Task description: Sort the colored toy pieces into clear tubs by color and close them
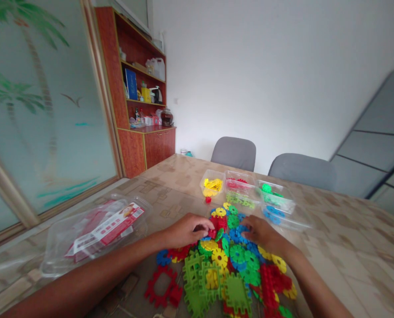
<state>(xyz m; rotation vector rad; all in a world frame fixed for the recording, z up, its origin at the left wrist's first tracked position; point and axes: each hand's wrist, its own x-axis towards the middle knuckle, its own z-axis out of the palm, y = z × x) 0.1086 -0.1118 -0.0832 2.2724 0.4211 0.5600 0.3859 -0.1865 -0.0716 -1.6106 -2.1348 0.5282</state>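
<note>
A pile of plastic interlocking building pieces lies in front of me, with notched yellow discs (219,258), green discs (238,254), red pieces and light green square panels (235,289). At the pile's far left side my left hand (188,230) is closed, thumb and fingertips on a small red building piece (212,232). My right hand (263,230) reaches into the far right side, beside blue discs (239,234). Its fingers curl downward, and what they hold, if anything, is hidden. Near my left forearm lies a red notched frame (161,286).
Behind the pile stand clear plastic containers with yellow pieces (213,185), red and light green pieces, green pieces (270,193) and blue discs (274,214). On the left lies clear packaging (55,245) with a printed card (109,227). Two grey chairs (234,153) stand beyond the table.
</note>
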